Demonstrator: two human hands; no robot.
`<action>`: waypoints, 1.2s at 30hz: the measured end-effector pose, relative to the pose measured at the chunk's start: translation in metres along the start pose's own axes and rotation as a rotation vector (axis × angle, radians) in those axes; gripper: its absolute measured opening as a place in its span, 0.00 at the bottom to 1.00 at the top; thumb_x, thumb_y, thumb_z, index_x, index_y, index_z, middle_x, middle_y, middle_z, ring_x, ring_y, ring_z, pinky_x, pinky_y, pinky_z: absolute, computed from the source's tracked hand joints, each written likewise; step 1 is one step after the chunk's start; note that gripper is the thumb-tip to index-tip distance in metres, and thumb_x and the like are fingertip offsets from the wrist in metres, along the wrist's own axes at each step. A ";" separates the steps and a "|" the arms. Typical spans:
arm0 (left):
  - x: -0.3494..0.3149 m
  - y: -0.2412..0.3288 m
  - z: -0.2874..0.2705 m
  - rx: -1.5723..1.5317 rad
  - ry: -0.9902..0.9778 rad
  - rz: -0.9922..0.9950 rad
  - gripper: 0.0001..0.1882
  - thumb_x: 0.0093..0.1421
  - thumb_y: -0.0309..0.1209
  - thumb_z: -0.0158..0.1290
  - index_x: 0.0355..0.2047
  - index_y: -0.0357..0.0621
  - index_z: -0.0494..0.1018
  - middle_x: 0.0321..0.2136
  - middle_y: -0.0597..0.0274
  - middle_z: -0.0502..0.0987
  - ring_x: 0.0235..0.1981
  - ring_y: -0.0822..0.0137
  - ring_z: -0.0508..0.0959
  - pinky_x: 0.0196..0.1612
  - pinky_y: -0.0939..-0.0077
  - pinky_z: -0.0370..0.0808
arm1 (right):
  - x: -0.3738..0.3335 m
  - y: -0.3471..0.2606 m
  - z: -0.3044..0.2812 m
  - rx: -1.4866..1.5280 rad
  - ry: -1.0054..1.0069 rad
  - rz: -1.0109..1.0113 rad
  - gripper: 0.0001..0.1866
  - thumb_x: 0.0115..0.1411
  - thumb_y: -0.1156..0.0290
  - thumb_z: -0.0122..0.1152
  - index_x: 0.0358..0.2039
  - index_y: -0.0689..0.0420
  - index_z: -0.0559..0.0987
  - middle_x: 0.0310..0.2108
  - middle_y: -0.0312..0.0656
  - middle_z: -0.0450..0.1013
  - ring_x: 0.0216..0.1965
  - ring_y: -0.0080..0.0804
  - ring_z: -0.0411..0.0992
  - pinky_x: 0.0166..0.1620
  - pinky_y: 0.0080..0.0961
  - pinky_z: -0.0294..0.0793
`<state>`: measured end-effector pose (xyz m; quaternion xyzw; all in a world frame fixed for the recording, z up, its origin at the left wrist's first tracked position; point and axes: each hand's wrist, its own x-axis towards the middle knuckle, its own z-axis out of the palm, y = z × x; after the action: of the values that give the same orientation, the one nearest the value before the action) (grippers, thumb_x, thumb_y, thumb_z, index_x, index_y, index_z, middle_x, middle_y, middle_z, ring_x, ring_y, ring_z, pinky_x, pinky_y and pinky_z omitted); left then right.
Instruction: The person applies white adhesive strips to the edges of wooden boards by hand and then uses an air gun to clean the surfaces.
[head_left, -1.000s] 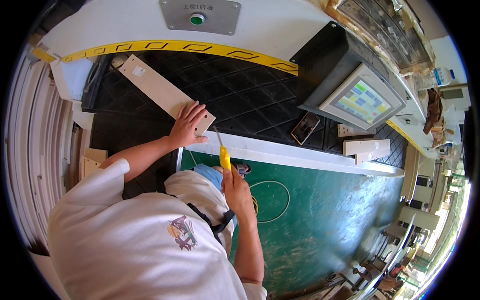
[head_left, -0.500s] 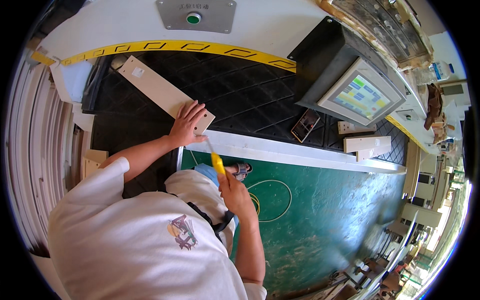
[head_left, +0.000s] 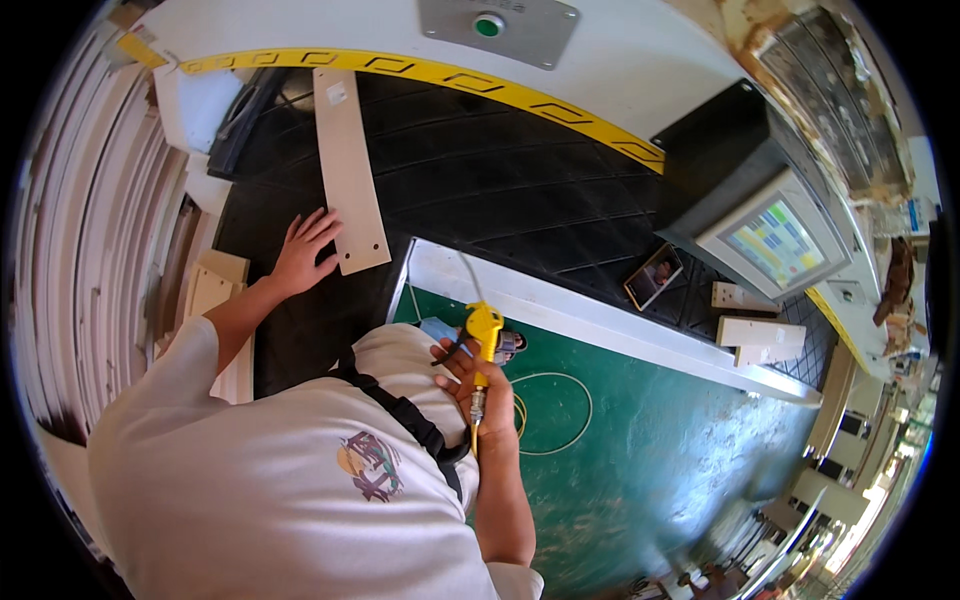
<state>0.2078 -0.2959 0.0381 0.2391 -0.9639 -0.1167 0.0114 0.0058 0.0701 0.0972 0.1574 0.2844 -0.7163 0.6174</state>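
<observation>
Pale board (head_left: 350,170), long, narrow and flat, lies on the black ribbed mat (head_left: 520,190) of the machine bed, running from the bed's far-left corner, near the curved yellow strip (head_left: 420,70), back toward the person. Its near end, with small holes drilled in it, reaches the near edge of the mat just beside the white rail (head_left: 600,320) that borders the bed.

From the head view, the left hand (head_left: 305,255) rests palm down on the mat with its fingers spread; the fingertips touch the left edge of the board close to its near end. The right hand (head_left: 480,385) is closed around a yellow air blow gun (head_left: 483,340), held upright in front of the chest over the green floor (head_left: 650,450), its thin metal nozzle pointing up toward the white rail. A thin pale hose (head_left: 550,405) loops across the floor beside that hand.

Along the left edge of the bed, short pale wood blocks (head_left: 215,285) are stacked just beside the left forearm. Toward the right end of the mat lies a small dark phone (head_left: 655,275), and two more white blocks (head_left: 755,335) sit at the bed's near-right corner. Above them stands a boxed monitor (head_left: 775,240) with a lit, coloured screen. A grey plate with a green button (head_left: 488,25) sits at the far edge, beyond the yellow strip.
</observation>
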 end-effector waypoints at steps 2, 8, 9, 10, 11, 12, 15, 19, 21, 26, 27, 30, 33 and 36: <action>-0.006 -0.015 0.010 -0.022 0.050 -0.083 0.32 0.61 0.38 0.62 0.64 0.46 0.70 0.71 0.60 0.65 0.74 0.52 0.59 0.73 0.42 0.55 | -0.008 -0.002 0.001 -0.057 -0.041 -0.046 0.33 0.71 0.50 0.53 0.70 0.51 0.63 0.66 0.52 0.68 0.68 0.49 0.66 0.59 0.46 0.74; 0.034 -0.016 0.070 -0.219 0.342 -0.488 0.40 0.62 0.45 0.63 0.69 0.41 0.61 0.68 0.27 0.60 0.69 0.33 0.62 0.69 0.48 0.64 | -0.073 -0.014 0.015 -0.724 0.374 -0.323 0.19 0.78 0.55 0.47 0.51 0.59 0.75 0.35 0.37 0.77 0.31 0.23 0.73 0.32 0.23 0.70; 0.047 -0.004 0.068 -0.217 0.348 -0.530 0.41 0.62 0.46 0.63 0.69 0.41 0.61 0.69 0.27 0.58 0.69 0.32 0.62 0.70 0.48 0.64 | -0.097 -0.020 0.012 -0.896 0.360 -0.191 0.20 0.76 0.54 0.49 0.53 0.59 0.75 0.32 0.35 0.75 0.33 0.20 0.72 0.33 0.19 0.68; 0.059 0.007 0.068 -0.215 0.357 -0.575 0.42 0.61 0.47 0.63 0.69 0.41 0.61 0.70 0.26 0.57 0.69 0.32 0.62 0.70 0.48 0.63 | -0.125 -0.032 0.027 -1.118 0.346 -0.015 0.16 0.74 0.57 0.52 0.47 0.58 0.78 0.30 0.34 0.75 0.32 0.22 0.72 0.35 0.21 0.69; 0.069 0.014 0.069 -0.188 0.323 -0.657 0.45 0.59 0.50 0.65 0.69 0.41 0.60 0.71 0.25 0.51 0.70 0.31 0.59 0.71 0.49 0.61 | -0.150 -0.042 0.044 -1.344 0.261 0.004 0.13 0.72 0.61 0.54 0.41 0.58 0.78 0.31 0.34 0.75 0.33 0.25 0.73 0.38 0.26 0.72; 0.074 0.016 0.074 -0.155 0.342 -0.671 0.45 0.58 0.50 0.65 0.69 0.42 0.60 0.71 0.25 0.51 0.70 0.31 0.58 0.71 0.49 0.61 | -0.176 -0.045 0.051 -1.305 0.409 0.002 0.13 0.72 0.62 0.55 0.44 0.60 0.78 0.30 0.37 0.76 0.32 0.28 0.73 0.37 0.29 0.73; 0.083 0.020 0.088 -0.086 0.408 -0.701 0.47 0.56 0.51 0.66 0.69 0.42 0.61 0.71 0.25 0.50 0.71 0.31 0.57 0.72 0.49 0.59 | -0.241 -0.036 0.040 -1.250 1.117 -0.468 0.14 0.71 0.66 0.58 0.48 0.65 0.77 0.31 0.46 0.78 0.31 0.33 0.75 0.36 0.33 0.74; 0.083 0.022 0.085 -0.074 0.472 -0.661 0.48 0.54 0.50 0.68 0.68 0.40 0.62 0.70 0.24 0.51 0.71 0.31 0.58 0.72 0.49 0.59 | -0.257 -0.042 0.090 -1.338 0.655 -0.030 0.27 0.68 0.60 0.63 0.63 0.61 0.74 0.38 0.47 0.80 0.38 0.34 0.77 0.45 0.35 0.76; 0.084 0.026 0.077 -0.092 0.451 -0.684 0.49 0.52 0.50 0.70 0.67 0.37 0.63 0.69 0.23 0.54 0.69 0.31 0.60 0.72 0.50 0.60 | -0.215 -0.039 0.089 -1.242 0.555 -0.084 0.17 0.70 0.64 0.59 0.52 0.64 0.76 0.33 0.46 0.79 0.33 0.32 0.75 0.39 0.33 0.75; 0.095 0.011 0.071 -0.115 0.313 -0.738 0.53 0.48 0.45 0.71 0.70 0.43 0.59 0.68 0.23 0.54 0.68 0.31 0.60 0.70 0.46 0.60 | -0.086 -0.035 0.060 -1.148 0.174 0.298 0.16 0.70 0.60 0.59 0.43 0.62 0.79 0.32 0.42 0.79 0.31 0.27 0.75 0.35 0.27 0.72; 0.093 0.006 0.067 -0.123 0.313 -0.757 0.53 0.48 0.45 0.70 0.71 0.44 0.57 0.69 0.24 0.54 0.69 0.32 0.58 0.70 0.44 0.58 | -0.066 -0.033 0.051 -0.838 0.139 0.194 0.17 0.71 0.57 0.57 0.45 0.59 0.78 0.36 0.42 0.80 0.35 0.28 0.76 0.34 0.26 0.74; 0.067 -0.030 0.069 -0.093 0.368 -0.726 0.54 0.48 0.45 0.70 0.72 0.44 0.54 0.70 0.26 0.53 0.71 0.32 0.56 0.71 0.41 0.55 | -0.018 -0.020 0.044 -0.245 0.236 -0.096 0.29 0.67 0.57 0.55 0.65 0.56 0.68 0.55 0.49 0.77 0.58 0.41 0.76 0.44 0.37 0.84; 0.052 -0.064 0.073 -0.035 0.405 -0.839 0.53 0.50 0.47 0.69 0.70 0.43 0.56 0.70 0.33 0.55 0.70 0.34 0.58 0.71 0.41 0.54 | -0.002 -0.012 0.032 -0.179 0.189 -0.070 0.30 0.69 0.58 0.51 0.69 0.55 0.65 0.58 0.51 0.75 0.61 0.44 0.73 0.44 0.37 0.84; 0.053 -0.080 0.071 0.021 0.511 -0.848 0.48 0.49 0.51 0.70 0.65 0.41 0.62 0.61 0.40 0.67 0.62 0.37 0.66 0.65 0.41 0.61 | 0.007 -0.002 0.036 -0.158 0.197 0.009 0.31 0.69 0.63 0.52 0.70 0.59 0.63 0.56 0.53 0.75 0.58 0.46 0.76 0.43 0.37 0.84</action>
<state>0.1923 -0.3734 -0.0510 0.6315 -0.7492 -0.0388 0.1962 0.0072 0.0430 0.1215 0.1791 0.3986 -0.6700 0.6001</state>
